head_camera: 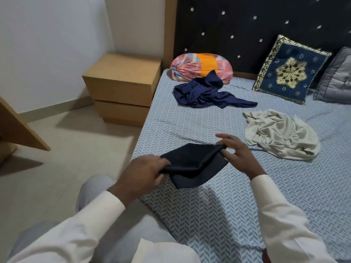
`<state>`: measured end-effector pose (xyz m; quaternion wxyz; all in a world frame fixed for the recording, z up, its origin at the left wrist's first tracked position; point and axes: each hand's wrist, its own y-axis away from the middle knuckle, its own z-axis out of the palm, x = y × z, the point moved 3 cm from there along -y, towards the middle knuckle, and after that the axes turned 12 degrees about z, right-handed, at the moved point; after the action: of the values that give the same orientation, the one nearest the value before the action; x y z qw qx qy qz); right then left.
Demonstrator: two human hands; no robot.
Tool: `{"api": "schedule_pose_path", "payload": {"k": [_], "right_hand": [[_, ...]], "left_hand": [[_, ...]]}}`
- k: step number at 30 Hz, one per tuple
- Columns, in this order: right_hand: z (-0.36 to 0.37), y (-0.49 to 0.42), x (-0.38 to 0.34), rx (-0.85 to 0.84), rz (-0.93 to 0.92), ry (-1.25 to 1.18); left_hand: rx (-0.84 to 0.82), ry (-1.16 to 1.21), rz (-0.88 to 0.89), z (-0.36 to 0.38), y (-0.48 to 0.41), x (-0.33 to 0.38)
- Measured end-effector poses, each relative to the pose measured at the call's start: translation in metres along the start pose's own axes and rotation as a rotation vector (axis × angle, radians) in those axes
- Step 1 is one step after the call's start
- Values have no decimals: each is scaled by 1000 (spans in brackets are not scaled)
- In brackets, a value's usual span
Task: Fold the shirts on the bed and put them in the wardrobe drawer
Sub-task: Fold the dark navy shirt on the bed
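A folded black shirt (191, 164) hangs just above the near left part of the bed (218, 209), held between both hands. My left hand (143, 172) grips its left end. My right hand (235, 150) pinches its right corner between thumb and fingers. A crumpled navy shirt (207, 93) lies farther up the bed, partly against a bolster. A crumpled cream shirt (279, 133) lies on the bed to the right of my right hand.
A pink and orange bolster (191, 66), a blue embroidered cushion (288, 72) and a grey pillow (336, 76) lean at the dark headboard. A wooden bedside cabinet (123, 88) stands left of the bed. A slanted wooden panel (20, 126) juts in at far left.
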<state>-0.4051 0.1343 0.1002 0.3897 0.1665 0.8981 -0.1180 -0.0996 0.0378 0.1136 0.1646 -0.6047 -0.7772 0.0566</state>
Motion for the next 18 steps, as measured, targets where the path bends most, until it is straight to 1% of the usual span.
{"api": "schedule_pose_path", "payload": {"k": [3, 5, 7, 10, 12, 14, 15, 16, 17, 18], "right_hand": [[-33, 26, -33, -43, 4, -248], [-49, 46, -50, -61, -3, -414], [-56, 58, -59, -42, 5, -536], [-50, 57, -50, -53, 90, -557], [-40, 46, -34, -51, 214, -571], [-24, 25, -5, 48, 387, -582], [-12, 14, 14, 102, 506, -600], [2, 7, 33, 132, 652, -613], [20, 4, 50, 118, 798, -594], [41, 7, 68, 52, 916, -496]], "left_hand": [[182, 247, -60, -58, 9, -8], [281, 451, -109, -77, 10, -9], [313, 643, -185, -80, 6, -13], [288, 928, -289, -66, -10, -20], [321, 1023, -397, -46, -29, -29], [379, 1084, -540, -8, -49, -51], [366, 1087, -636, 16, -55, -65], [287, 1063, -751, 49, -55, -81], [154, 1013, -849, 89, -51, -99], [1, 936, -918, 124, -41, -109]]}}
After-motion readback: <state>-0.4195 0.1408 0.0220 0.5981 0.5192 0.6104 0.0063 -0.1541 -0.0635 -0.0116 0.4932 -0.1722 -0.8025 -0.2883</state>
